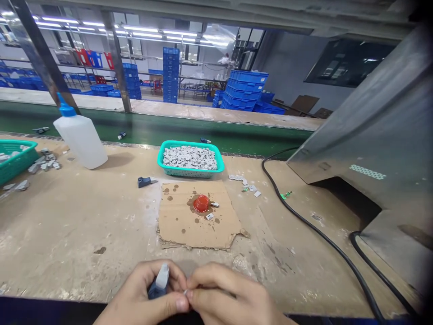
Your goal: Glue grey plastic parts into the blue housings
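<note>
At the near edge of the table, my left hand [149, 293] is closed around a small dark blue plastic part [156, 291] with a light grey end pointing up. My right hand [230, 293] meets it fingertip to fingertip. Between the two hands' fingertips shows a tiny pale piece [185, 292], pinched by the right thumb and finger; its kind is too small to tell. Ahead lies a stained cardboard sheet [176, 225] with a red cup-shaped piece [201, 203] in a wet patch. Two small grey pieces, one a grey tile [210, 216], lie beside it.
Behind the cardboard stands a green basket [221, 167] of grey pieces. A similar dark blue part [145, 182] lies left of it. A white bottle [81, 140] and another green basket [20, 169] are leftward. A black cable [314, 225] runs by a metal housing [382, 149] at right.
</note>
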A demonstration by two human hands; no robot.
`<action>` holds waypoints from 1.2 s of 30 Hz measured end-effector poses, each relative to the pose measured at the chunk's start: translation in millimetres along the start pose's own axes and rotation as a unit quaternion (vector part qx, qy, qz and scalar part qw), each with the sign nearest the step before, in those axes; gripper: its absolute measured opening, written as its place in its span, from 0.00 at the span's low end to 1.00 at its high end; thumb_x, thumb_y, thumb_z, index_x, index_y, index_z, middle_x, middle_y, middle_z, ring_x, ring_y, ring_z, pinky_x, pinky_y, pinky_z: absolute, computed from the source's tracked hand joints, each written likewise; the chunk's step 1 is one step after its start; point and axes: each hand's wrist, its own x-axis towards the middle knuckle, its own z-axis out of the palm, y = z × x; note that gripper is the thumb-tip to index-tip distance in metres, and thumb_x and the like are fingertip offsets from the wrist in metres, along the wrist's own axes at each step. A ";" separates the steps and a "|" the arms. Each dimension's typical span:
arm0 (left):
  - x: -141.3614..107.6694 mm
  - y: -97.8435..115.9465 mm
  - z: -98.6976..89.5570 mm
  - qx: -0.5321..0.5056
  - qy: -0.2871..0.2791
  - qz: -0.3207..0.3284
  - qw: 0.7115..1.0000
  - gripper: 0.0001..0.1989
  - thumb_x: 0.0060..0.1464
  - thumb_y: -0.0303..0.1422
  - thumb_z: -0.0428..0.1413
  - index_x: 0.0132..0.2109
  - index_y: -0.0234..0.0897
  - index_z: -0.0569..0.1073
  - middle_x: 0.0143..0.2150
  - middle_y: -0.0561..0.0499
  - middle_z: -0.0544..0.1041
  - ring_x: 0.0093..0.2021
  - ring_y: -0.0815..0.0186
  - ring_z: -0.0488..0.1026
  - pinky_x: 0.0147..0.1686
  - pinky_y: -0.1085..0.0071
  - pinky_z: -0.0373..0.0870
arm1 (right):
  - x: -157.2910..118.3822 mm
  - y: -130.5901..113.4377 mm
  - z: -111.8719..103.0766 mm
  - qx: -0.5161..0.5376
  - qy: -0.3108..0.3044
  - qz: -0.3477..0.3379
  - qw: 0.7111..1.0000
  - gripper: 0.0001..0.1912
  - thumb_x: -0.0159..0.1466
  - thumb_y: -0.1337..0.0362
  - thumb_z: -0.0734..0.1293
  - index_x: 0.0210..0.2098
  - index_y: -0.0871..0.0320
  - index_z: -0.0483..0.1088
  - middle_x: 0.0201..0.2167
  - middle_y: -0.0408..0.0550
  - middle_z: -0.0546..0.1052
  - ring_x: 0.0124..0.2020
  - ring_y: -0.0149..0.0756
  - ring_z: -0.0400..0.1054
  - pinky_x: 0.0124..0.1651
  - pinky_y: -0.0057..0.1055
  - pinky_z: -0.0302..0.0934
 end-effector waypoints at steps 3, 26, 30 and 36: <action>9.2 2.1 2.1 -0.042 0.011 0.045 0.998 0.13 0.42 0.41 0.58 0.31 0.36 0.68 0.23 0.56 0.65 0.24 0.73 0.58 0.26 0.76 0.55 | 10.5 5.9 -7.4 -0.007 0.058 -0.047 0.997 0.10 0.57 0.77 0.60 0.33 0.62 0.71 0.32 0.49 0.73 0.32 0.28 0.68 0.35 0.21 0.66; 10.7 -4.8 -17.0 -0.331 0.140 0.082 0.929 0.20 0.47 0.30 0.57 0.49 0.36 0.66 0.48 0.45 0.71 0.43 0.62 0.70 0.39 0.71 0.66 | 60.7 82.1 -28.6 -0.288 0.200 0.018 0.936 0.08 0.57 0.71 0.61 0.26 0.59 0.71 0.26 0.46 0.75 0.29 0.34 0.69 0.32 0.29 0.64; 9.7 -4.7 -17.7 -0.324 0.153 0.093 0.929 0.16 0.46 0.28 0.59 0.45 0.36 0.70 0.46 0.46 0.71 0.43 0.65 0.69 0.40 0.74 0.65 | 61.0 76.4 -30.1 -0.301 0.201 0.002 0.932 0.07 0.58 0.70 0.61 0.27 0.58 0.71 0.27 0.45 0.75 0.30 0.33 0.69 0.33 0.29 0.64; 6.2 -5.9 -14.5 -0.400 0.092 0.100 0.906 0.16 0.44 0.27 0.60 0.43 0.38 0.72 0.34 0.51 0.72 0.40 0.69 0.71 0.40 0.77 0.67 | 62.5 72.7 -34.6 -0.297 0.232 0.000 0.926 0.07 0.58 0.67 0.62 0.26 0.58 0.71 0.27 0.45 0.75 0.31 0.34 0.69 0.32 0.30 0.63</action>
